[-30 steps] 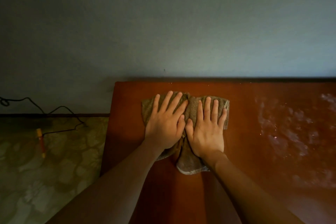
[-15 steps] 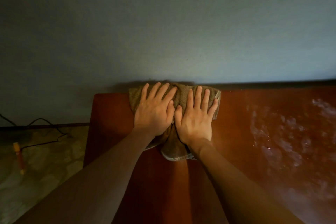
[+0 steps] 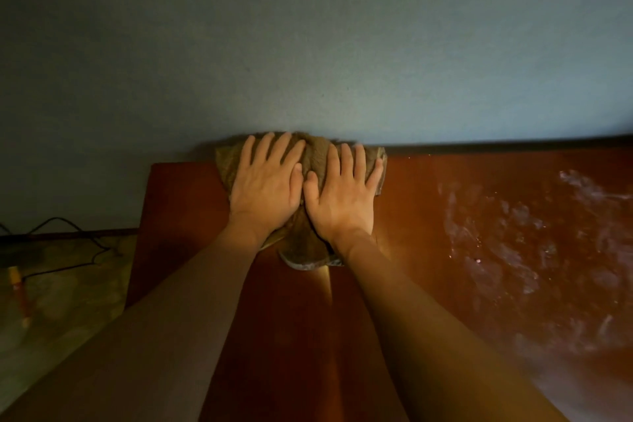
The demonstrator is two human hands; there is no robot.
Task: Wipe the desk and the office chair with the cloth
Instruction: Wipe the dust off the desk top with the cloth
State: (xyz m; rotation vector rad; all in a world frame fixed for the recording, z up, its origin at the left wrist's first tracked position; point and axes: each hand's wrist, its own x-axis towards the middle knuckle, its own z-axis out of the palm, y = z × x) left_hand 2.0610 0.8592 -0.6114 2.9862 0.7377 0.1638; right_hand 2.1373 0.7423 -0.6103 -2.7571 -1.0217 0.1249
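- Your left hand [image 3: 265,187] lies flat on the cloth [image 3: 317,158]. Its fingers are straight and a little spread, so it presses down and grips nothing.
- Your right hand [image 3: 342,197] lies flat just beside it on the same cloth, fingers also straight and pressing. The two thumbs sit side by side and almost touch.
- The cloth is brownish and bunched. It rests on the desk [image 3: 428,216] at the far edge, near the far left corner, and its far side reaches the blue-grey wall [image 3: 308,44].
- A rounded fold of the cloth sticks out toward you between your wrists, with a pale hem along its edge.
- The desk top is reddish-brown and glossy.
- Whitish smears [image 3: 531,243] cover the right part of the desk, apart from the cloth.
- To the left of the desk you see the patterned floor [image 3: 68,312]. A black cable [image 3: 68,236] trails across it by the wall.
- An orange-and-yellow stick [image 3: 17,281] lies on the floor near the cable, too blurred to tell what it is.
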